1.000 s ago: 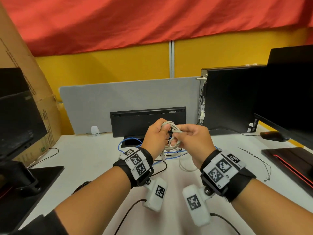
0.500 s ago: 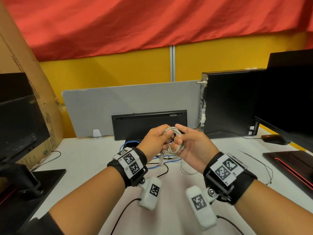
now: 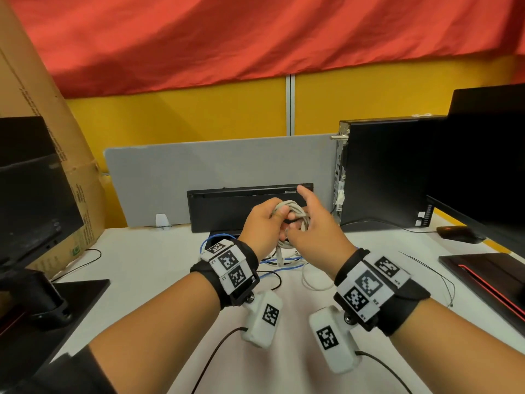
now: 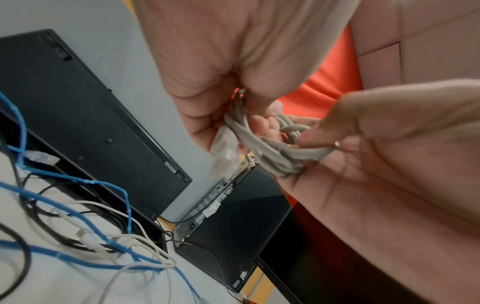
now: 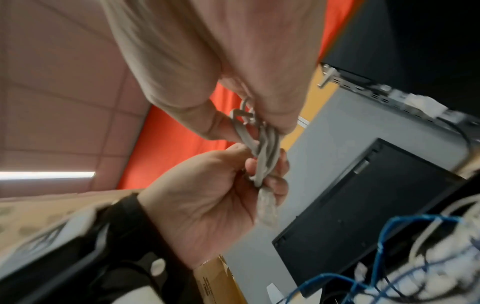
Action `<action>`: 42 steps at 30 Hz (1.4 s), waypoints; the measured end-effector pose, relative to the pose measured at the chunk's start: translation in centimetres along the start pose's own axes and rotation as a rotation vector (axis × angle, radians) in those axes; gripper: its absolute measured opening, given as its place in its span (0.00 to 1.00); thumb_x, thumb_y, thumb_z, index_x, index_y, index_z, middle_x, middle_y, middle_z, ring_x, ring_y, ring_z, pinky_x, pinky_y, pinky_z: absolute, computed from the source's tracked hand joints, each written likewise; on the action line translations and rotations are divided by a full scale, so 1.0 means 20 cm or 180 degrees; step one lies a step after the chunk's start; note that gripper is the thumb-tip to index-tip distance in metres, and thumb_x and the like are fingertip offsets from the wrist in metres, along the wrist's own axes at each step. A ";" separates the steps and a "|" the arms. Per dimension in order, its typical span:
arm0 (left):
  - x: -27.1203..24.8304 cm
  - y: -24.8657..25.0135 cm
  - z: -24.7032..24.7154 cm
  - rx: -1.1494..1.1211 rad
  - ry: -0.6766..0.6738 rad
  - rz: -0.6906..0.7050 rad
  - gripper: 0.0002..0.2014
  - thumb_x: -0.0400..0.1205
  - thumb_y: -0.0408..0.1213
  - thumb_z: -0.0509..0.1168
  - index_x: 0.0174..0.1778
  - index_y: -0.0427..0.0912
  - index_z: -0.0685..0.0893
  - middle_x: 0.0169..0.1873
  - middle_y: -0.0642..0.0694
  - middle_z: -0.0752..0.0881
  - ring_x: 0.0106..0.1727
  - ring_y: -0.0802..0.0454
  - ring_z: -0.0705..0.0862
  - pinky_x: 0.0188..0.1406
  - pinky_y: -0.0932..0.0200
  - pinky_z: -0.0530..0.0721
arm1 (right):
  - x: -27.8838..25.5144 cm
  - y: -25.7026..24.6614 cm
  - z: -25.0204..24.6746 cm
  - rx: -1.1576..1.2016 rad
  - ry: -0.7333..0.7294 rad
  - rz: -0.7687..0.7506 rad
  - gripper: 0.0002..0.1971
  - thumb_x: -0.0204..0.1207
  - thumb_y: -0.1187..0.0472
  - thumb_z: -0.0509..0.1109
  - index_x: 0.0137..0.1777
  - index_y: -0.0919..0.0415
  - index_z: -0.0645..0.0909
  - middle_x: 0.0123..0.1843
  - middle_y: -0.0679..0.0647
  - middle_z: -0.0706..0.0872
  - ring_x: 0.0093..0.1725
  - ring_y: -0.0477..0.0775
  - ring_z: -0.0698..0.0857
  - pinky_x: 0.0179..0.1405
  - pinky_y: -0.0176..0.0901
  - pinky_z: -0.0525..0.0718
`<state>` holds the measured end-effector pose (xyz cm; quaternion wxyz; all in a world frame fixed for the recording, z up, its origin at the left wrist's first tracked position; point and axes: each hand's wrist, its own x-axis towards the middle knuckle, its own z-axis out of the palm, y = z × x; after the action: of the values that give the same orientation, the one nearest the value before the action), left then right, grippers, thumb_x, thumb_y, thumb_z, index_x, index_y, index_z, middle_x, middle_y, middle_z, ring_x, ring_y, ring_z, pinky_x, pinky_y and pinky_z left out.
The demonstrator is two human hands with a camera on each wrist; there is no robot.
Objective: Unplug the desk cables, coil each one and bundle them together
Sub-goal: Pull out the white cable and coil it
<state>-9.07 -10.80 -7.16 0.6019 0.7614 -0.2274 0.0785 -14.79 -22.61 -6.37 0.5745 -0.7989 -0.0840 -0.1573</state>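
A grey cable wound into a small coil hangs above the desk between both hands. My left hand grips the coil's left side in its curled fingers. My right hand pinches the right side between thumb and lower fingers, its index finger pointing straight out. The left wrist view shows the coil with a clear plug dangling below it. In the right wrist view the coil runs between both hands. A blue cable and a white cable lie tangled on the desk beneath.
A black keyboard leans on the grey divider behind the hands. A black PC tower stands at right with a monitor and mouse. Another monitor and a cardboard box stand at left.
My right hand's index finger has straightened and lifted off the coil. Both hands still keep hold of the grey cable at about the same spot.
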 end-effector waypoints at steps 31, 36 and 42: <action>0.02 -0.07 -0.16 -0.0531 0.1049 -0.0738 0.14 0.89 0.39 0.55 0.41 0.41 0.81 0.25 0.49 0.72 0.25 0.55 0.69 0.26 0.60 0.72 | -0.10 -0.02 0.07 -0.1636 -0.0563 -0.0908 0.16 0.78 0.54 0.71 0.32 0.64 0.82 0.29 0.58 0.85 0.31 0.57 0.82 0.36 0.48 0.84; 0.02 -0.06 -0.18 -0.0847 0.1065 -0.0870 0.14 0.89 0.39 0.55 0.39 0.40 0.79 0.25 0.49 0.68 0.25 0.55 0.66 0.26 0.59 0.70 | -0.10 0.02 0.07 -0.1788 -0.0654 -0.1010 0.18 0.79 0.54 0.70 0.30 0.63 0.79 0.26 0.54 0.81 0.27 0.53 0.76 0.34 0.46 0.80; 0.00 -0.04 -0.15 -0.1292 0.1028 -0.1054 0.13 0.89 0.38 0.55 0.43 0.39 0.81 0.25 0.48 0.65 0.26 0.55 0.63 0.26 0.59 0.67 | -0.10 0.08 0.09 -0.1850 -0.0748 -0.0808 0.19 0.79 0.55 0.70 0.29 0.66 0.78 0.25 0.57 0.80 0.24 0.51 0.77 0.30 0.41 0.78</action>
<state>-8.31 -7.71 -7.06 0.7747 0.6300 -0.0127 0.0524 -15.93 -21.25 -9.04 0.2849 -0.9251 -0.2000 -0.1517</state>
